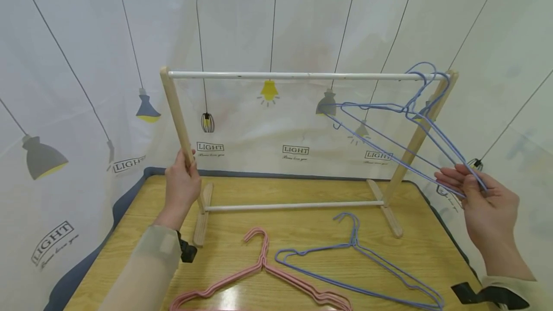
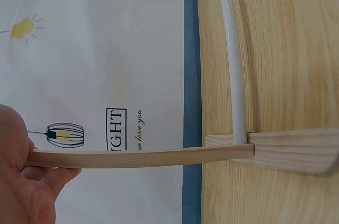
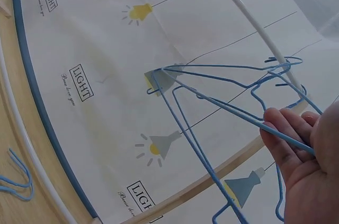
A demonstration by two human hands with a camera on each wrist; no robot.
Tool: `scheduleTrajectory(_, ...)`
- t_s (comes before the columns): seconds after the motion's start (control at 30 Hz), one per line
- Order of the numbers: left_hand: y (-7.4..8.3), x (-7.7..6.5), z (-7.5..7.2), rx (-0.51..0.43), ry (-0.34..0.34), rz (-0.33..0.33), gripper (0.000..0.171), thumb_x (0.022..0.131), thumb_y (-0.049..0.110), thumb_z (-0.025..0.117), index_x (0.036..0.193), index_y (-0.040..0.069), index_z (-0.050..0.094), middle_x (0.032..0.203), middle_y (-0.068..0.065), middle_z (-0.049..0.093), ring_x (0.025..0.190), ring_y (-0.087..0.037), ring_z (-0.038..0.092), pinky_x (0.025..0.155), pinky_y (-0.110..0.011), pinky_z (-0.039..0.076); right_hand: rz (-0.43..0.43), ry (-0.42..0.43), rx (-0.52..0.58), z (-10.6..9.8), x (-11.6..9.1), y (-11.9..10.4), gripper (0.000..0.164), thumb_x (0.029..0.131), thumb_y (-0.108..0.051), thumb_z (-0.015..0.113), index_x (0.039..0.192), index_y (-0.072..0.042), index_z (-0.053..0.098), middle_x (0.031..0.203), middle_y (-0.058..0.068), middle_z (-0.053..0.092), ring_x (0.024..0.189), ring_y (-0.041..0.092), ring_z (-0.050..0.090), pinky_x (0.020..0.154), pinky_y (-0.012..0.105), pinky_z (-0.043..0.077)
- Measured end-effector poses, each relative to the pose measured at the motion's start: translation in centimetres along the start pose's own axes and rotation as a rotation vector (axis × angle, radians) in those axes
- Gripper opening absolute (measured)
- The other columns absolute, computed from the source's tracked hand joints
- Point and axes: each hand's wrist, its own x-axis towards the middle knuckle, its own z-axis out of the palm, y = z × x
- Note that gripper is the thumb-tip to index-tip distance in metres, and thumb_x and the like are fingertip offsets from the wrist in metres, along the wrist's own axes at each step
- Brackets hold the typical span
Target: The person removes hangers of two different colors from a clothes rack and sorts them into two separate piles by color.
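Observation:
A small clothes rack has wooden side posts and a white top rod [image 1: 276, 76]. My left hand [image 1: 181, 186] grips its left post [image 1: 174, 104] partway up; in the left wrist view the fingers and thumb lie on both sides of that post [image 2: 132, 159]. At the right end, blue wire hangers [image 1: 389, 106] have their hooks over the top rod, bunched together. My right hand [image 1: 492, 205] holds their right-hand corner between thumb and fingers, and their other ends swing out toward the middle of the rack. Part of the wire is hidden behind the palm in the right wrist view.
Pink hangers [image 1: 233, 275] lie stacked at the table's front edge, cut off by the frame. More blue hangers [image 1: 319, 280] lie to their right. The rack's lower white bar [image 1: 294, 206] and feet stand on the wooden table [image 1: 142, 234]. A lamp-printed curtain [image 1: 242, 124] hangs behind.

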Motion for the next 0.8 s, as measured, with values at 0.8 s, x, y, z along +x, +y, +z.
scheduleTrajectory(0.8, -0.1, 0.1, 0.0, -0.001, -0.016, -0.016, 0.041, 0.107, -0.001, 0.053, 0.148, 0.002, 0.054, 0.133, -0.032, 0.065, 0.109, -0.044, 0.071, 0.078, -0.057, 0.061, 0.013, -0.136, 0.088, -0.1, -3.0, -2.6, 0.035, 0.109, -0.002, 0.051, 0.136, 0.019, 0.057, 0.111, 0.018, 0.078, 0.096, 0.024, 0.078, 0.093, 0.028, 0.055)
